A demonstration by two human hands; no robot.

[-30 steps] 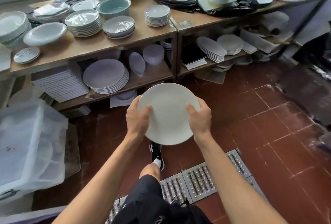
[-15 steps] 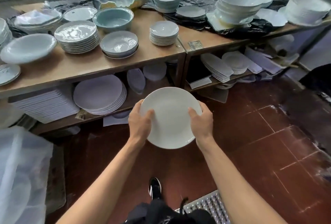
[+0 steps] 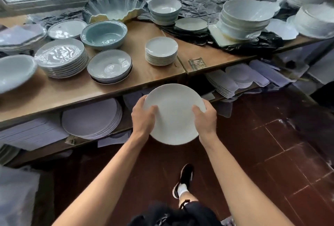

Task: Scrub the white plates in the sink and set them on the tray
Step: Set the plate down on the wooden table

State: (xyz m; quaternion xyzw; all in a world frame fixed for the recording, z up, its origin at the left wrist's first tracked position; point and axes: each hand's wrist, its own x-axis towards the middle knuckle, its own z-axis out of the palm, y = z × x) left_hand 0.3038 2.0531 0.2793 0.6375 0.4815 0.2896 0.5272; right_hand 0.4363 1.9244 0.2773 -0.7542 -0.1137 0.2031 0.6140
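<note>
plate [image 3: 174,115] carried nearer shelf edge [image 3: 108,92]; left hand [image 3: 143,115], right hand [image 3: 205,118] grip rim; open floor [image 3: 262,144] right.

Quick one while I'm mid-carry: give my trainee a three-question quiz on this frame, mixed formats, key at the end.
1. True or false: only the right hand holds the white plate.
2. Multiple choice: the stack of small white plates on the wooden table stands (A) left of the blue bowl, (B) right of the blue bowl, (C) on the lower shelf.
3. Fill in: the white plate is held above the ___ floor.

Key: 1 false, since the left hand grips the opposite rim; 2 B; 3 red tiled.
</note>
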